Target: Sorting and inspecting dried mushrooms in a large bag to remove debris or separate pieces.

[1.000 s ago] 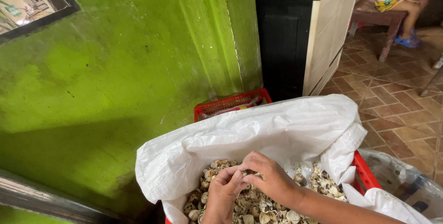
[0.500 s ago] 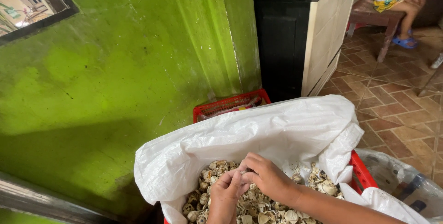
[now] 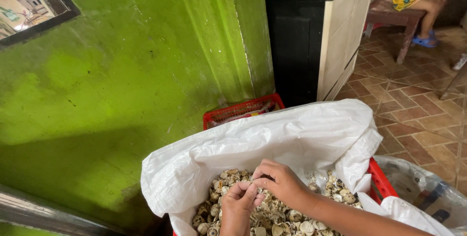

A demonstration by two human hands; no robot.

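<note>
Head view looks down on both hands meeting over a white woven sack [image 3: 292,139] rolled open inside a red plastic crate [image 3: 241,111]. Fingers of the left hand [image 3: 239,204] and right hand [image 3: 278,182] are pressed together at their tips, pinching something small between them, likely one of the small speckled shells [image 3: 335,192]; the piece itself is hidden by the fingers. Directly under the grip, and spreading to both sides of it, lies the heap of broken shells that fills the sack's bottom. Judging by that heap, a fair amount has already piled up, while the sack's tall folded sides suggest plenty of room remains. Beyond the grip stands a green wall [image 3: 121,85]; off to its right, a clear plastic bag [image 3: 423,187] rests on the tiled floor [image 3: 413,114].
</note>
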